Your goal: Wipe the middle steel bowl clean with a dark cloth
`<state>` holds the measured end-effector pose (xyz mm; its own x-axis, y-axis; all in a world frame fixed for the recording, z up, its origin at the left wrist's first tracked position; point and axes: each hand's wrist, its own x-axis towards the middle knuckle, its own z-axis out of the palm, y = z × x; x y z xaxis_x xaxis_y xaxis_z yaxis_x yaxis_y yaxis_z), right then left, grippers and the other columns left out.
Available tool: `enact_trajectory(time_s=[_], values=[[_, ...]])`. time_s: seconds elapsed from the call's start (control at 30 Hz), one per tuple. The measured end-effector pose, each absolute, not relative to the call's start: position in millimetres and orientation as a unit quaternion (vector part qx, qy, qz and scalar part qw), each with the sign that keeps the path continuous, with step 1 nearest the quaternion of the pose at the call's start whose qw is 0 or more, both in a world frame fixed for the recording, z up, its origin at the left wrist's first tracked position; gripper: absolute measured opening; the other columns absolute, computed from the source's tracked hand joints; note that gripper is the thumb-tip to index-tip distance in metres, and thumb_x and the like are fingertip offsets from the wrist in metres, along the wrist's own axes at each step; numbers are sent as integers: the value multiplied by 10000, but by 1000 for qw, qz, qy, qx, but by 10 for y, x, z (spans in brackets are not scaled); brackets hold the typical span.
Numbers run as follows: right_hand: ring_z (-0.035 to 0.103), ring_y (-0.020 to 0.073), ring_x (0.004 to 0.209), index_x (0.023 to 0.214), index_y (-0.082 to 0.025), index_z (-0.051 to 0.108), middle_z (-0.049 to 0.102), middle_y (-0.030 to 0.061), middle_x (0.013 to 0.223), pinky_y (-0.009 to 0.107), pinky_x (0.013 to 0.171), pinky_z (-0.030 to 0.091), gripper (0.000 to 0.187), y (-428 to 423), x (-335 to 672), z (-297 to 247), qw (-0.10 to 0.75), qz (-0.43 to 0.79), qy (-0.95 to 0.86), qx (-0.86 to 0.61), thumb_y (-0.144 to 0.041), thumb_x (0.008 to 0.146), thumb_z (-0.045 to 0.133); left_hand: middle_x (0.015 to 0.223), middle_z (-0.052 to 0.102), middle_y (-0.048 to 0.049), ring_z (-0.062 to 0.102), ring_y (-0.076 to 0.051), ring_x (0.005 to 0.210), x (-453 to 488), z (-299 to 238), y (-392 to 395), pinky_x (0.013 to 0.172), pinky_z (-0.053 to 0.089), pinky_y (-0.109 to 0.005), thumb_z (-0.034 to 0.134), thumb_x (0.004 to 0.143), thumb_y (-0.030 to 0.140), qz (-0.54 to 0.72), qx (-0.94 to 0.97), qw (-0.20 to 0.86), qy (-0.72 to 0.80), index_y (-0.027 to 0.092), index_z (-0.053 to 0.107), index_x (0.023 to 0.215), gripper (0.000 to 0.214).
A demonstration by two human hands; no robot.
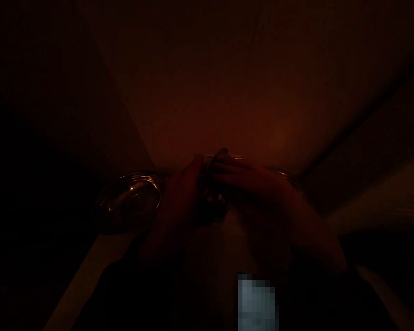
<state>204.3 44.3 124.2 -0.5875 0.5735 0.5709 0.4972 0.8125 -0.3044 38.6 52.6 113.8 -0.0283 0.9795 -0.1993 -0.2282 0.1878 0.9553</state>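
Observation:
The picture is very dark. At its middle, my left hand point(184, 184) cups the left side of a dark, shiny object point(215, 197) whose kind I cannot make out. My right hand point(255, 179) reaches in from the right, its fingers pressed together and bent across the object's upper part. A narrow dark piece point(222, 151) sticks up between the two hands. Most of my left fingers are lost in shadow. Close by my left wrist sits a shiny metal bowl point(158, 193) with a bright rim.
Behind my right hand shows the curved rim of another shiny vessel point(286, 174). Beyond the hands spreads a dim reddish surface point(221, 101). A pale pixelated patch point(257, 303) glows at the bottom. Light strips point(86, 280) edge the lower left.

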Motion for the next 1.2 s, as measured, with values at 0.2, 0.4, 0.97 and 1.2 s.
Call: enact_trajectory(time_s=[0.2, 0.4, 0.97, 1.2], values=[[597, 203, 1159, 1252, -200, 576, 631, 63, 1278, 384, 1002, 485, 355, 504, 2077, 1207, 384, 61, -841, -376, -159, 906, 509, 750, 705, -42, 658, -195, 688, 434, 1239, 471, 541, 468, -244, 612, 768, 535, 500, 376, 551, 552, 215, 710, 819, 338], [520, 218, 1258, 1260, -175, 576, 575, 91, 1351, 405, 1049, 444, 368, 476, 2135, 1220, 349, 100, -874, -323, -150, 902, 498, 812, 726, -34, 670, -177, 716, 437, 1235, 493, 556, 478, -215, 601, 793, 441, 497, 407, 547, 537, 226, 728, 856, 258], [482, 202, 1296, 1235, -209, 604, 572, 53, 1360, 375, 1093, 397, 352, 449, 2136, 1253, 340, 113, -881, -310, -154, 901, 506, 863, 725, -26, 659, -174, 795, 414, 1226, 495, 606, 465, -208, 568, 813, 381, 504, 446, 528, 518, 227, 724, 880, 230], [657, 229, 1054, 1253, -187, 588, 684, 74, 1189, 399, 934, 521, 342, 584, 2168, 1176, 379, 79, -814, -433, -224, 928, 489, 809, 732, -43, 668, -198, 710, 417, 1284, 468, 525, 457, -226, 625, 763, 462, 489, 416, 522, 562, 236, 738, 829, 261]])
